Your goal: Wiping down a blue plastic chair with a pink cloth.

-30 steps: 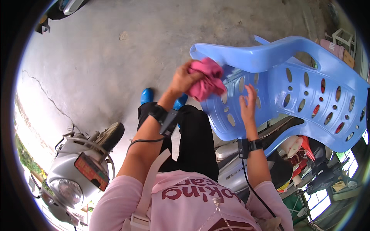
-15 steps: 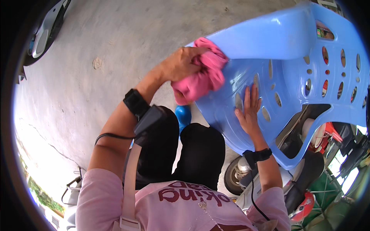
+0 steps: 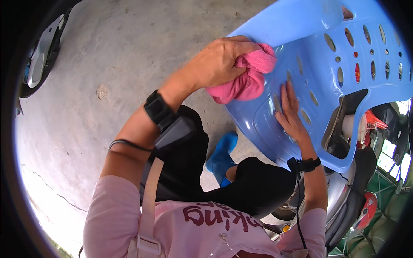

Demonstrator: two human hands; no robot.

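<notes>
Dark red lettering (image 3: 216, 215) was observed across the pink shirt (image 3: 180, 241), lower centre of the frame, partly obscured.

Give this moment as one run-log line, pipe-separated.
left hand: gripping pink cloth | right hand: open, laid on seat of blue plastic chair | cloth: at seat edge, near armrest
</notes>
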